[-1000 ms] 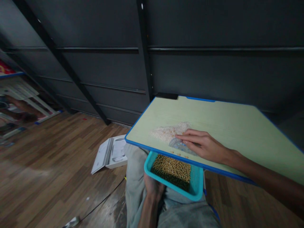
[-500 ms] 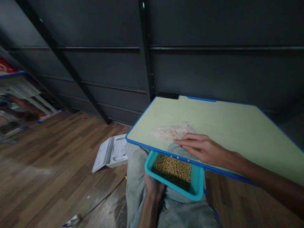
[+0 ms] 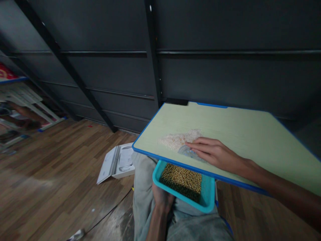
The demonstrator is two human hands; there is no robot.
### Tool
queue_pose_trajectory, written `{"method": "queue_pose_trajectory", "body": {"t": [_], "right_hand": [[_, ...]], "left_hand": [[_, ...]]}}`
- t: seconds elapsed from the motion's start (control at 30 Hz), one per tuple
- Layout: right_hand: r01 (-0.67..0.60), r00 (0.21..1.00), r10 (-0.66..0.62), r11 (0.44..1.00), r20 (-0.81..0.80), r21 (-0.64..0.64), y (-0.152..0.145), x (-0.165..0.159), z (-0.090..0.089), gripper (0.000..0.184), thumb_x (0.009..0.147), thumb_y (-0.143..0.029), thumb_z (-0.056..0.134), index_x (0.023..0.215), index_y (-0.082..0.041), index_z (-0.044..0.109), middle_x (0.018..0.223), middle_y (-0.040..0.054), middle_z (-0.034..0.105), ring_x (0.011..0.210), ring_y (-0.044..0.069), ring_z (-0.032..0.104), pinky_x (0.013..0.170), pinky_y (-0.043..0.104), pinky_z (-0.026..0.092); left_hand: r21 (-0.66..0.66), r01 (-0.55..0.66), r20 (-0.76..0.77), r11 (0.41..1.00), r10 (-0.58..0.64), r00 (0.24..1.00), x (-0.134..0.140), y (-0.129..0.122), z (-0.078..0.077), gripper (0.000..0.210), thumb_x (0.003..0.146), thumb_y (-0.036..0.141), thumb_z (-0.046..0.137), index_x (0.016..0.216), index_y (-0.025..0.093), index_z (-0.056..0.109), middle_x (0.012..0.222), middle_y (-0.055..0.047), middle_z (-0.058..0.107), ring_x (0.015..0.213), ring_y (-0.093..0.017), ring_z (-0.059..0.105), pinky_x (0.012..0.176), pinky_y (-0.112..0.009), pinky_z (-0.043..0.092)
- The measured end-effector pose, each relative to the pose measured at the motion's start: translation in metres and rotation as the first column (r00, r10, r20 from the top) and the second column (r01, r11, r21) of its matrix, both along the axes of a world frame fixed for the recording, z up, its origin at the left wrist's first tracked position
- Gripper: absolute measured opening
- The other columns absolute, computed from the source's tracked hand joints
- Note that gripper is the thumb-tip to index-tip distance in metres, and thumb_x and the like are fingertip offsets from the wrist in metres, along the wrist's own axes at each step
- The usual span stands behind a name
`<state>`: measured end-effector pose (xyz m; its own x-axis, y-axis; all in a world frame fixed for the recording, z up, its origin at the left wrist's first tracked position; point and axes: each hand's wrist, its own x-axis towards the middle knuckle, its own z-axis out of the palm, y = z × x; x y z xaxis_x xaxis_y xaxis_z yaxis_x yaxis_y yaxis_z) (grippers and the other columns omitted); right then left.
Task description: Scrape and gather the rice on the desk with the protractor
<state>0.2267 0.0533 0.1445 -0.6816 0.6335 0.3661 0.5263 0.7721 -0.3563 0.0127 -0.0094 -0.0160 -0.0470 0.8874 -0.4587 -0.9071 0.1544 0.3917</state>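
Observation:
My left hand [image 3: 163, 197] holds a turquoise plastic tray [image 3: 209, 194] from below, just under the near edge of the table. Inside the tray, yellow soybeans [image 3: 187, 177] lie beside dark green beans [image 3: 184, 189]. On the tabletop, the fingers of my right hand [image 3: 213, 152] press on a clear, rounded protractor [image 3: 185, 150], partly covered by the hand. It lies against the near side of a thin spread of white rice [image 3: 178, 139], where a few yellowish bits show.
The pale tabletop [image 3: 238, 130] has a blue rim, with a black block [image 3: 177, 101] at its far edge. An open white box [image 3: 122, 160] lies on the wooden floor, near a cable [image 3: 110, 211]. A dark panelled wall [image 3: 213, 73] stands behind. Another person's limbs show blurred at far left.
My right hand and the protractor have shifted slightly away from the near edge, toward the rice. Several soybeans that were at the table's edge are gone from there. The tray stays in place.

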Motion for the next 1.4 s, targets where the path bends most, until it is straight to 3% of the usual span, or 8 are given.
{"method": "queue_pose_trajectory", "body": {"t": [0.17,0.6,0.77,0.97,1.2,1.4], "right_hand": [[0.011,0.999,-0.015,0.997,0.049,0.076,0.003,0.003,0.004,0.04,0.105,-0.019,0.043,0.143,-0.02,0.057,0.126,0.0117,0.067,0.112,0.023,0.065,0.096,0.04,0.057],[0.058,0.992,-0.077,0.981,0.096,0.188,0.008,0.006,0.007,0.039,0.104,-0.017,0.043,0.14,-0.014,0.06,0.122,0.0142,0.069,0.111,0.025,0.064,0.097,0.044,0.056],[0.121,0.993,-0.117,0.972,-0.033,0.2,0.008,0.007,0.008,0.039,0.104,-0.017,0.045,0.141,-0.019,0.058,0.122,0.0111,0.069,0.111,0.023,0.065,0.096,0.041,0.056],[0.243,0.966,-0.21,0.937,-0.152,0.251,0.013,0.01,0.006,0.033,0.103,-0.021,0.051,0.134,-0.019,0.064,0.121,0.0099,0.073,0.103,0.021,0.069,0.092,0.041,0.057],[0.205,0.972,-0.174,0.956,-0.157,0.21,0.016,0.008,0.006,0.034,0.104,-0.021,0.05,0.134,-0.024,0.065,0.123,0.0085,0.073,0.105,0.023,0.068,0.093,0.047,0.056],[0.263,0.947,-0.211,0.943,-0.243,0.204,0.022,0.012,0.01,0.032,0.102,-0.023,0.054,0.131,-0.024,0.067,0.114,0.0072,0.075,0.097,0.023,0.067,0.088,0.045,0.054]], "left_hand": [[-0.009,0.007,0.005,1.0,-0.007,1.0,0.0,-0.001,0.003,0.03,0.086,0.031,0.058,0.105,0.016,0.077,0.106,-0.01,0.078,0.113,-0.032,0.068,0.104,-0.048,0.05],[0.016,0.022,-0.028,1.0,-0.022,0.999,-0.002,-0.002,0.0,0.029,0.083,0.032,0.064,0.105,0.018,0.077,0.108,-0.011,0.078,0.116,-0.032,0.067,0.109,-0.046,0.046],[0.017,0.039,-0.026,0.999,-0.038,0.999,-0.002,-0.002,0.003,0.024,0.086,0.032,0.061,0.101,0.023,0.078,0.109,-0.009,0.078,0.119,-0.032,0.065,0.107,-0.047,0.048],[-0.001,0.0,-0.034,1.0,0.0,0.999,0.0,-0.002,0.003,0.025,0.084,0.029,0.06,0.099,0.016,0.077,0.103,-0.009,0.079,0.109,-0.03,0.07,0.105,-0.047,0.049],[-0.007,0.002,-0.014,1.0,-0.002,1.0,0.001,-0.002,0.007,0.029,0.084,0.03,0.061,0.103,0.015,0.077,0.105,-0.01,0.078,0.109,-0.03,0.07,0.105,-0.045,0.049],[-0.011,-0.021,0.009,1.0,0.021,1.0,0.0,0.0,-0.004,0.027,0.084,0.028,0.062,0.101,0.014,0.078,0.102,-0.011,0.078,0.103,-0.029,0.072,0.104,-0.046,0.05]]}}
